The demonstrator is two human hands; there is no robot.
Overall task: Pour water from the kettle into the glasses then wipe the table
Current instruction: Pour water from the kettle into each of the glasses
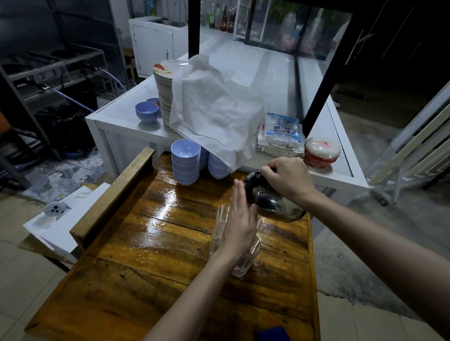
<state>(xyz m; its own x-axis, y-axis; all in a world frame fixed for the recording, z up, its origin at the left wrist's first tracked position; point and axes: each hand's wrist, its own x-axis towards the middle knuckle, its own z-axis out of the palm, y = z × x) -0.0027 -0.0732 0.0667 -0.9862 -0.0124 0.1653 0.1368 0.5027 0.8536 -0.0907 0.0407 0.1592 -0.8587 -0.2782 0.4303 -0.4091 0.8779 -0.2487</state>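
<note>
A shiny steel kettle is tilted to the left above the wooden table, and my right hand grips its dark handle from above. Two clear glasses stand close together below its spout: one farther, one nearer. My left hand is held flat and upright, fingers together, against the glasses and touching the kettle's side. It hides much of both glasses. I cannot tell whether water is flowing. A blue cloth lies at the table's near edge.
Stacks of lilac bowls stand at the table's far end. Behind is a white counter with a plate stack under a white cloth, a plastic packet and a red-and-white lidded bowl. The wooden tabletop glistens wet.
</note>
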